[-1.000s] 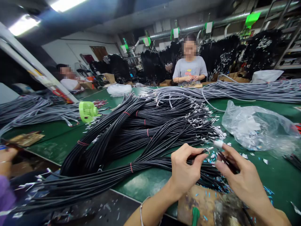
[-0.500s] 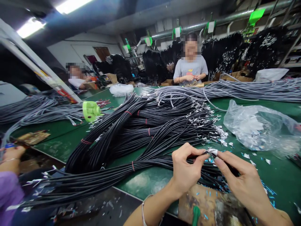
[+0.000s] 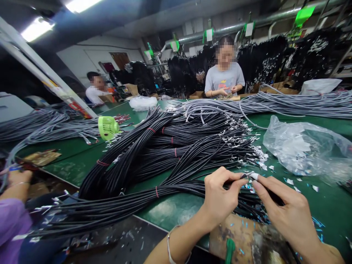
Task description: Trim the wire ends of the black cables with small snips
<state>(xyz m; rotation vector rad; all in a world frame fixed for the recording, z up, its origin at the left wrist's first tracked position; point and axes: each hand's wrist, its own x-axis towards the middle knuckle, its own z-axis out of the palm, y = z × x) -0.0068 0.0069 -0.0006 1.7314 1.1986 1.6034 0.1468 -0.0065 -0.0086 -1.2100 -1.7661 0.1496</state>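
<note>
Between finger and thumb, my left hand (image 3: 221,192) pinches a black cable close to its end. My right hand (image 3: 286,205) is closed on the white tip (image 3: 253,176) of that cable, and the fingertips of both hands almost meet. Under and beside them lies a bundle of black cables (image 3: 181,187), bound with a red tie and running to the left. Behind it, more tied black bundles (image 3: 165,154) are heaped, their pale stripped ends towards the right. My palms and fingers hide part of the cable.
A stained board (image 3: 231,231) with a green-handled tool (image 3: 230,249) sits below my hands. Clear plastic bag (image 3: 308,146) with scraps lies right. Grey cables (image 3: 275,104) cross the back. A green fan (image 3: 107,128) stands left. A co-worker's hand (image 3: 19,179) is at far left; two people sit beyond.
My hands stay pinched on the cable; their fingertips sit slightly farther apart, with more of the white tip showing. The whole view has shifted a little.
</note>
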